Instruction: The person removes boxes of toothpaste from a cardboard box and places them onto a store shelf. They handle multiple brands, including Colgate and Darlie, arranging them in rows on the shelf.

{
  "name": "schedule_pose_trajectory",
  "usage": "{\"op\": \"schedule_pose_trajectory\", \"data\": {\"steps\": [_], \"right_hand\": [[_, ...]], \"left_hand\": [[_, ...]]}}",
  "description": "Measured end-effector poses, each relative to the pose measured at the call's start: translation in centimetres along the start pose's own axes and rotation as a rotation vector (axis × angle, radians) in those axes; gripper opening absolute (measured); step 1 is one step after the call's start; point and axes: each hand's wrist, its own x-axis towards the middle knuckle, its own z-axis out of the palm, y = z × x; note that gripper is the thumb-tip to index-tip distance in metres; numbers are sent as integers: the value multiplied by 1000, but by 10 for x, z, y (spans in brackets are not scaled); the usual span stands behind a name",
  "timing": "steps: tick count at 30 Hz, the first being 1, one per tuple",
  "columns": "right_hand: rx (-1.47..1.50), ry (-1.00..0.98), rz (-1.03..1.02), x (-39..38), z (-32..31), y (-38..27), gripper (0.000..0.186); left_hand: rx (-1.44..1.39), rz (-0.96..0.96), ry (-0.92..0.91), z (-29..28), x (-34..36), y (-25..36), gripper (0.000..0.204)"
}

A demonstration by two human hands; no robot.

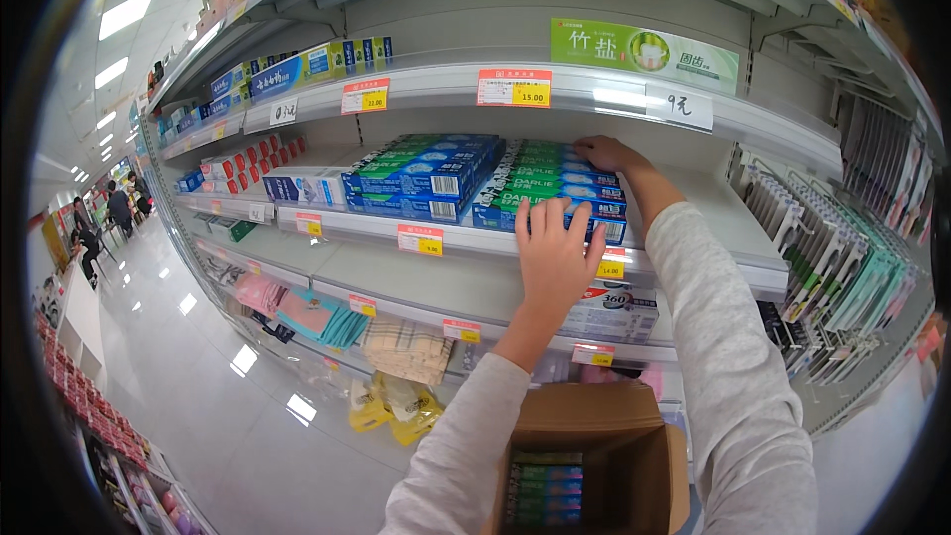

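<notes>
Two blocks of blue and green toothpaste boxes lie side by side on a middle shelf. Against the front of the right-hand row of toothpaste boxes (540,176) my left hand (553,256) rests open, its fingers spread over the box ends. My right hand (611,153) is at that row's far right end, its fingers bent together round the boxes there; the thumb is hidden. The neighbouring block of toothpaste boxes (421,170) stands left of the row, touched by neither hand. Below my forearms, an open cardboard carton (586,404) holds several similar boxes (548,487).
Price tags line the shelf lip (371,226). Overhead is another shelf edge (416,89) with a green sign (644,52). Hanging toothbrush packs (822,238) fill the right side. Folded towels (406,349) lie lower down, and a tiled aisle (188,337) runs left.
</notes>
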Motion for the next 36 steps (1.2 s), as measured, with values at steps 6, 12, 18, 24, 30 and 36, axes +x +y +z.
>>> {"op": "schedule_pose_trajectory", "data": {"steps": [6, 12, 18, 24, 30, 36], "right_hand": [[-45, -13, 117, 2, -2, -5, 56], [16, 293, -14, -57, -45, -79, 48], [471, 538, -275, -292, -36, -134, 33], [963, -184, 238, -495, 112, -111, 27], [555, -560, 255, -610, 199, -138, 23], [424, -755, 203, -627, 210, -154, 21]], "left_hand": [[22, -6, 17, -1, -2, -1, 30], [55, 5, 7, -5, -2, -6, 29], [-78, 12, -54, -16, 0, -10, 48], [-174, 128, -72, -47, -37, 41, 46], [-379, 181, -1145, -77, -213, 149, 19], [-383, 318, -1560, -57, -371, 190, 23]]}}
